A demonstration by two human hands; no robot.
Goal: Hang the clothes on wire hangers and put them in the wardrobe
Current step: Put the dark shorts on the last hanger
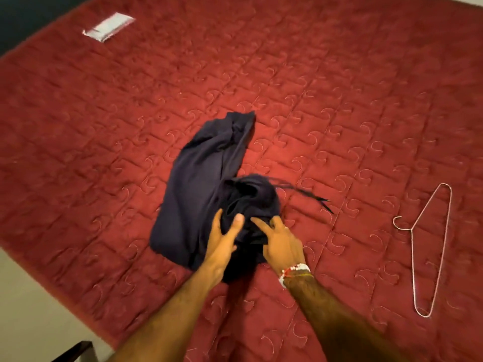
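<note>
Navy garment (193,184), left hand (223,240), right hand (281,244) clutching

The drawstring (303,192) trailing off the dark garment (198,184) is a smear, its ends hard to make out. Folds of cloth swallow some fingertips of the left hand (222,239) and right hand (279,241) gripping it. The packet (108,26) far up the bedspread (339,100) is too blurred to read. A dark piece of furniture (78,351) is cut off at the bottom edge.
</note>
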